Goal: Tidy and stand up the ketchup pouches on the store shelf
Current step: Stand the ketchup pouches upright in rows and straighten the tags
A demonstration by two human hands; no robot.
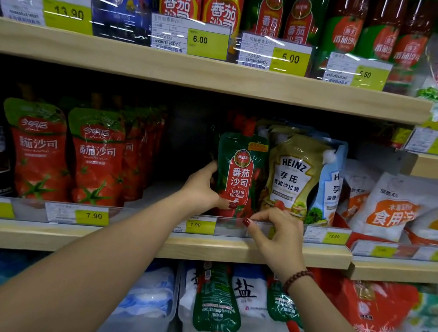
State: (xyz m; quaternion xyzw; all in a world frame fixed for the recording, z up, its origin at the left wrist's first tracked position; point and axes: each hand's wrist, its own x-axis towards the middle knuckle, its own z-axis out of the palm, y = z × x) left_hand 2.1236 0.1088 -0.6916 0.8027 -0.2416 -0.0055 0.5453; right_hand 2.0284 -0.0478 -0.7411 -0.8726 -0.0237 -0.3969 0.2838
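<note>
A green and red tomato ketchup pouch (238, 173) stands upright on the middle shelf (230, 245), spout up, next to a Heinz salad dressing pouch (291, 179). My left hand (204, 188) grips the ketchup pouch's left edge, thumb across its lower front. At the pouch's bottom right corner, my right hand (276, 231) has curled fingers by the clear price rail (232, 227); whether it pinches the pouch or the rail is unclear. Two more green ketchup pouches (217, 302) lie upside down on the shelf below, the second (282, 307) partly behind my right wrist.
Red ketchup pouches (96, 157) stand in rows at the left of the middle shelf, with a dark gap between them and the held pouch. White bags (387, 209) fill the right. Salt bags in a clear bin (246, 291) sit below. Bottles line the upper shelf (196, 67).
</note>
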